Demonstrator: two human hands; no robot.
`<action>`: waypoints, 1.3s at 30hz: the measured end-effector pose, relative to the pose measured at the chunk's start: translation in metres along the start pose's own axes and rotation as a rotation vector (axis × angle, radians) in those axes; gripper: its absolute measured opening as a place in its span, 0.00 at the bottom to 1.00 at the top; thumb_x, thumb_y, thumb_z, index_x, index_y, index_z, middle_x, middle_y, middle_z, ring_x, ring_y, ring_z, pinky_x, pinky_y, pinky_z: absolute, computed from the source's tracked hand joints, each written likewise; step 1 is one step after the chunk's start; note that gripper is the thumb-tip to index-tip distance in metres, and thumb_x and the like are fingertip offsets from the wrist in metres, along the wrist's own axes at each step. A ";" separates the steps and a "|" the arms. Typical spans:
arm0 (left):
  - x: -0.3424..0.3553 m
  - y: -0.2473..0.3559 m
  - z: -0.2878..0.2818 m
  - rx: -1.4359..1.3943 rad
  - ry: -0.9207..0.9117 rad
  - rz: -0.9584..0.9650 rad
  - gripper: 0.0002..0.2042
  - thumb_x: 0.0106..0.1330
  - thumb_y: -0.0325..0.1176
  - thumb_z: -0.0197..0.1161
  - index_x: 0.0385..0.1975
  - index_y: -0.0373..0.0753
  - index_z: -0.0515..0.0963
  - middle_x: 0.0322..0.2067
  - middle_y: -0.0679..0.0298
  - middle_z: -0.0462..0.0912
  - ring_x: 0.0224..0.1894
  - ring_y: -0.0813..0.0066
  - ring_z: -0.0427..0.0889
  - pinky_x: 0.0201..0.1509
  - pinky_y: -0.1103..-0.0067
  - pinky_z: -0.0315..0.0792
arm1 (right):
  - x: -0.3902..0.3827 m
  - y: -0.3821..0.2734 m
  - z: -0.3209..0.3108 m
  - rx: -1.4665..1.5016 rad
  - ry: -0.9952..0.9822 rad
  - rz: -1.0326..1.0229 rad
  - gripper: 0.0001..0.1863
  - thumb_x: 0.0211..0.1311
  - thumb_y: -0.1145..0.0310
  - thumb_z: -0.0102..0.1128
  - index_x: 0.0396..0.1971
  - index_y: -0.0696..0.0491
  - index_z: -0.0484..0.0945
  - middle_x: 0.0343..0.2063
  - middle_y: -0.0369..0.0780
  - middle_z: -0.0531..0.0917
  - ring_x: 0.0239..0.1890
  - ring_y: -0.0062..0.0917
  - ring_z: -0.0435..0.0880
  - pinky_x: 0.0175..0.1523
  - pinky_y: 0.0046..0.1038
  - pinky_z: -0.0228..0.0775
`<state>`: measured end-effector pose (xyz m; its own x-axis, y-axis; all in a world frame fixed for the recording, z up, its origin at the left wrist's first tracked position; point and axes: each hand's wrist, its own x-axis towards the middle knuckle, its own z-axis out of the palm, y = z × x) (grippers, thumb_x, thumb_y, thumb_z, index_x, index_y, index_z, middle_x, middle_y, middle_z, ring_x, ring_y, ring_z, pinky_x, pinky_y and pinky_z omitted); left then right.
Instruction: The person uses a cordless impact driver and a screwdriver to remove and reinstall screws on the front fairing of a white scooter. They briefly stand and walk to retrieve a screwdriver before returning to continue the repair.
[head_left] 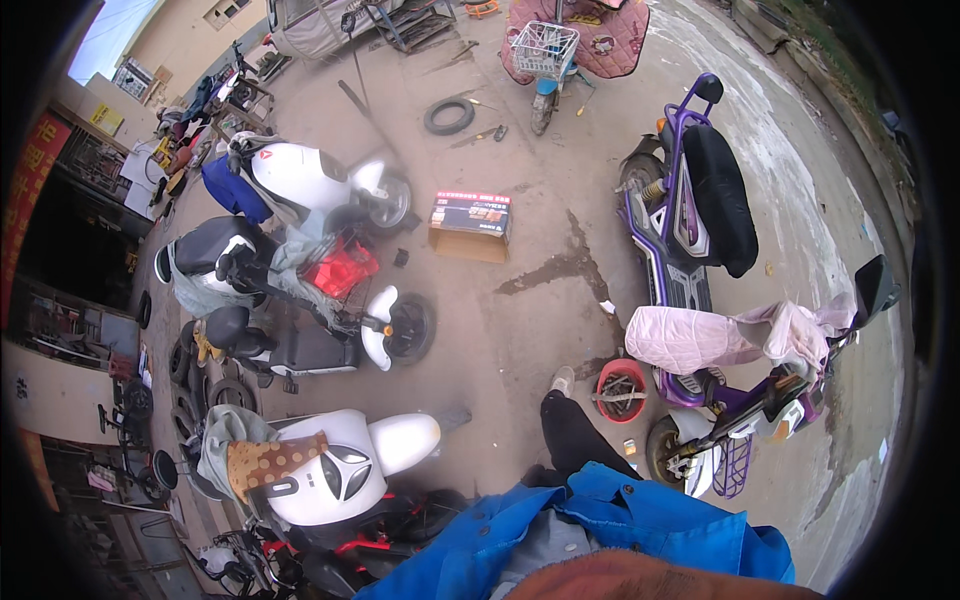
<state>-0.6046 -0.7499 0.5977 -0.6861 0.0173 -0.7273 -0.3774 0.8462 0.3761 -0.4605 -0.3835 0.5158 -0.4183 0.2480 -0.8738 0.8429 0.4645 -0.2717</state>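
Neither of my hands shows. My blue jacket [650, 510] fills the bottom edge, and one dark trouser leg [578, 435] reaches forward to a light shoe [563, 380]. Right beside that shoe sits a red bucket [622, 416] holding dark, stick-like pieces. A purple scooter [686, 285] with a black seat and a pale quilted cover [690, 337] on its front stands to the right. On the left is a white scooter [330, 480] with a brown dotted cloth. Ahead lies a cardboard box [470, 225] on the concrete.
More scooters [310, 345] line the left side, one with a red bag [342, 268]. A loose tyre [449, 116] and tools [499, 132] lie farther off. At the top stands a blue scooter with a white basket [545, 50]. Several tyres [232, 393] rest near the left shopfronts.
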 end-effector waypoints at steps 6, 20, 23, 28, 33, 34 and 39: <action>0.086 0.107 -0.085 0.098 -0.120 0.010 0.08 0.68 0.26 0.59 0.45 0.35 0.77 0.44 0.47 0.81 0.43 0.43 0.83 0.46 0.54 0.76 | 0.077 -0.119 -0.149 0.060 0.101 -0.045 0.18 0.66 0.58 0.62 0.44 0.57 0.89 0.48 0.55 0.88 0.52 0.50 0.87 0.54 0.49 0.80; 0.315 0.345 -0.226 0.178 -0.343 -0.002 0.09 0.68 0.28 0.59 0.45 0.35 0.78 0.44 0.45 0.81 0.44 0.42 0.83 0.48 0.54 0.76 | 0.215 -0.307 -0.380 0.108 0.127 0.049 0.18 0.66 0.59 0.62 0.44 0.57 0.89 0.48 0.54 0.88 0.51 0.50 0.87 0.53 0.49 0.81; 0.367 0.408 -0.273 0.181 -0.332 -0.005 0.09 0.68 0.28 0.59 0.45 0.35 0.78 0.44 0.45 0.82 0.45 0.42 0.83 0.48 0.54 0.76 | 0.236 -0.330 -0.404 0.099 0.067 0.081 0.17 0.66 0.59 0.62 0.44 0.57 0.89 0.48 0.54 0.88 0.51 0.50 0.88 0.53 0.49 0.81; 0.441 0.479 -0.336 0.150 -0.351 -0.028 0.09 0.69 0.29 0.59 0.45 0.34 0.78 0.45 0.44 0.82 0.45 0.41 0.83 0.49 0.54 0.76 | 0.278 -0.397 -0.473 0.081 0.035 0.126 0.17 0.66 0.60 0.61 0.43 0.56 0.89 0.48 0.54 0.88 0.51 0.50 0.88 0.53 0.49 0.81; 0.518 0.542 -0.390 0.102 -0.334 -0.032 0.09 0.69 0.29 0.59 0.45 0.34 0.79 0.45 0.44 0.82 0.46 0.41 0.83 0.49 0.54 0.77 | 0.355 -0.503 -0.560 0.007 0.025 0.048 0.17 0.66 0.60 0.61 0.43 0.56 0.89 0.48 0.54 0.88 0.51 0.50 0.88 0.53 0.49 0.81; 0.536 0.557 -0.397 0.086 -0.334 -0.026 0.09 0.69 0.29 0.59 0.45 0.34 0.79 0.45 0.44 0.82 0.46 0.41 0.83 0.49 0.54 0.77 | 0.376 -0.526 -0.579 -0.012 0.031 0.035 0.17 0.66 0.60 0.61 0.43 0.56 0.89 0.48 0.54 0.88 0.51 0.50 0.88 0.53 0.49 0.81; 0.614 0.633 -0.423 0.009 -0.306 -0.046 0.10 0.69 0.30 0.59 0.45 0.34 0.79 0.45 0.43 0.83 0.47 0.41 0.83 0.50 0.54 0.77 | 0.489 -0.653 -0.691 -0.099 0.068 -0.053 0.16 0.66 0.61 0.61 0.43 0.56 0.89 0.47 0.54 0.88 0.51 0.50 0.88 0.53 0.48 0.81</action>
<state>-1.5278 -0.4286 0.6325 -0.4486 0.1371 -0.8832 -0.3974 0.8545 0.3345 -1.4493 0.0217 0.5440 -0.4859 0.2765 -0.8292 0.7831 0.5591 -0.2724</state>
